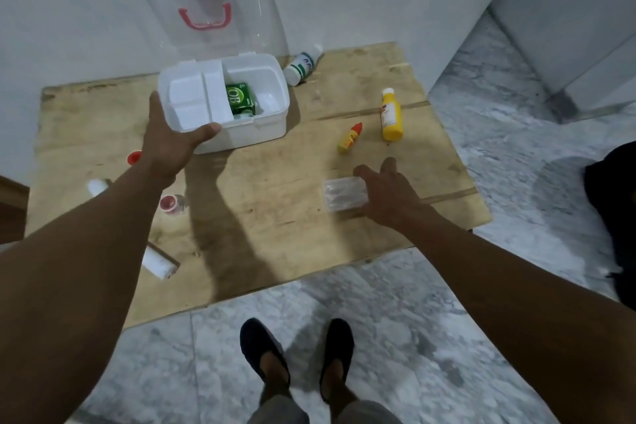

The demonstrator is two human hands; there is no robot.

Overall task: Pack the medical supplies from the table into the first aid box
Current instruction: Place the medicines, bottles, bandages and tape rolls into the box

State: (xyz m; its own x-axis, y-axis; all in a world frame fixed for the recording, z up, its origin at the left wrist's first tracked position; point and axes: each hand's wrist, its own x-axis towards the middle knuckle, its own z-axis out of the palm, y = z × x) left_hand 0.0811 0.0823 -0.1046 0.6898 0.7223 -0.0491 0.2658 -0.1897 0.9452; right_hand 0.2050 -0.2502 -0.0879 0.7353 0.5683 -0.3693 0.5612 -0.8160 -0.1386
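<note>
On the table (261, 210), left grip (172, 141) around first aid box (241, 134) corner, right hand (389, 193) spread against clear case (344, 196).

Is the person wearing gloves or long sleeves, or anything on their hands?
No gloves and no sleeves in view. The left hand and the right hand are both bare, and so are the forearms right up to the picture's edge. No watch, rings or bracelets show. Each hand has its fingers and thumb uncovered.
</note>
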